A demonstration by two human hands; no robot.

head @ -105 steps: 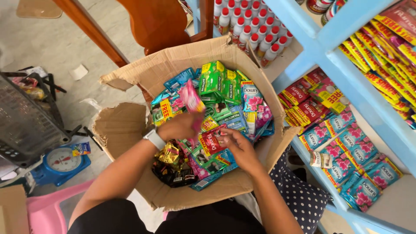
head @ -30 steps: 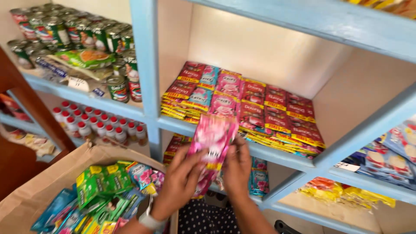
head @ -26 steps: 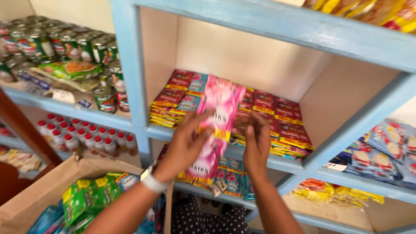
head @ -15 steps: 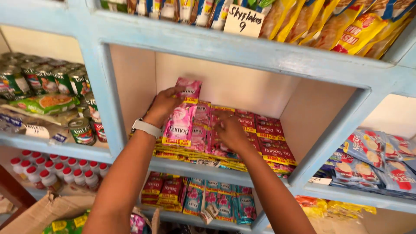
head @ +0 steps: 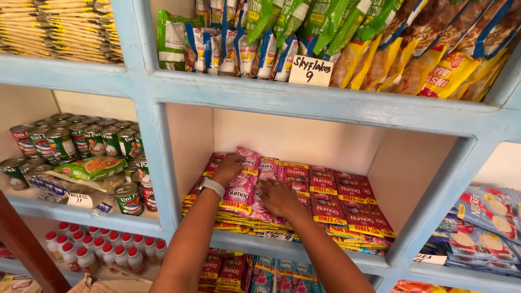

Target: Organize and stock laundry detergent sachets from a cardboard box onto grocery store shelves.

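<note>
So both hands are inside the middle cubby of a pale blue shelf unit [head: 163,163], pressed down on a strip of pink sachets [head: 244,187]. The sachets are glossy, bright pink with some white lettering, joined edge to edge in a floppy sheet that lies on top of the stacks already in there, toward the left side of the cubby. The left hand [head: 228,167] has its fingers curled over the far top edge of the strip, near the back wall, and there's a white band [head: 211,186] on that wrist. The right hand [head: 278,198] lies flat, palm down, on the lower part of the same strip, fingers spread a bit. So the hands are apart, one at the back and one at the front, both touching the pink packets rather than clamped around them.

Just to the right in the same cubby sit rows of red sachets [head: 339,201] with yellow trim, stacked neatly. The next cubby to the left holds green-labelled tins [head: 81,142], and under that a row of small bottles with red caps [head: 103,250]. Above hang green and yellow snack packs [head: 325,32].
</note>
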